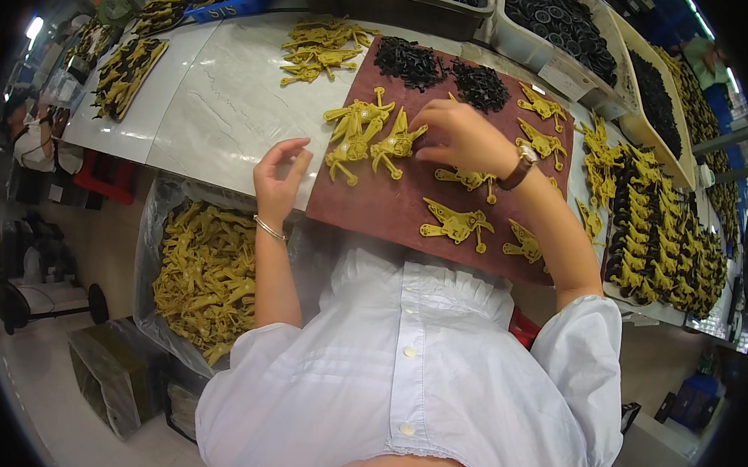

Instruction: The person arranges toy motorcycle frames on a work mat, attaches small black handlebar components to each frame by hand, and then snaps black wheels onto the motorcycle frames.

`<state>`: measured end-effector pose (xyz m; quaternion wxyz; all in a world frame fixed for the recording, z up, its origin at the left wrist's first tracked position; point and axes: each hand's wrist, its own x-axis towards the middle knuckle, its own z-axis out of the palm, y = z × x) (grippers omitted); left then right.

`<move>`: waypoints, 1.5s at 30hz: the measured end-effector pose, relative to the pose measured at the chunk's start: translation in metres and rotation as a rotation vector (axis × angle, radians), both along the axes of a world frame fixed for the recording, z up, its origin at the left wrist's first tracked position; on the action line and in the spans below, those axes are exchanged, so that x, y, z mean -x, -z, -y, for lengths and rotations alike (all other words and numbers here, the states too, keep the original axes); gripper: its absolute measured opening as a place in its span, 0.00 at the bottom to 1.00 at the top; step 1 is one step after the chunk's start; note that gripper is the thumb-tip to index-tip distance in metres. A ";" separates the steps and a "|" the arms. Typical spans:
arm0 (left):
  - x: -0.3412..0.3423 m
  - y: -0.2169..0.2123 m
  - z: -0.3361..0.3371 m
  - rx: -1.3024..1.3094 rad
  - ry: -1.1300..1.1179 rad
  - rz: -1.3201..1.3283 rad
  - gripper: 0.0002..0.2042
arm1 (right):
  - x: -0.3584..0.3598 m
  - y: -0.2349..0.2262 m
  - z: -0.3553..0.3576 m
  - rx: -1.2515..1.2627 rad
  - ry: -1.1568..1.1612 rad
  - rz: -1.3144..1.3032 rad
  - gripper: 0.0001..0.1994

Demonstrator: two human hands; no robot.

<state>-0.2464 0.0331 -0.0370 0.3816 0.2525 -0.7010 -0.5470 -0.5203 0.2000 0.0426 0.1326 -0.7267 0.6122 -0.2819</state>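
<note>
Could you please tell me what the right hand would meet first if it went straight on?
The right hand would probably meet the yellow part just left of its fingertips; whether they touch now is unclear.

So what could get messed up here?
The jagged yellow plastic-looking piece near the front edge of the flat reddish-brown mat might get knocked off. Also, the bare right hand is close to a loose heap of small black pieces, so it could scatter some.
</note>
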 end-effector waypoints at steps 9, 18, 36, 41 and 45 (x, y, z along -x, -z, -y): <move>0.020 -0.034 -0.038 0.546 0.099 0.095 0.13 | -0.052 0.023 -0.001 0.165 -0.055 -0.399 0.09; 0.044 -0.046 -0.067 0.642 0.374 0.127 0.16 | -0.073 0.017 -0.044 0.313 0.051 -0.277 0.09; 0.032 -0.035 -0.131 0.351 0.193 0.134 0.13 | -0.116 0.036 -0.080 0.303 0.303 0.301 0.09; 0.026 -0.045 -0.137 0.132 0.342 0.087 0.10 | -0.115 0.030 -0.090 0.427 0.346 0.162 0.07; 0.026 -0.049 -0.135 0.541 0.294 0.193 0.06 | -0.118 0.019 -0.100 0.465 0.398 0.091 0.08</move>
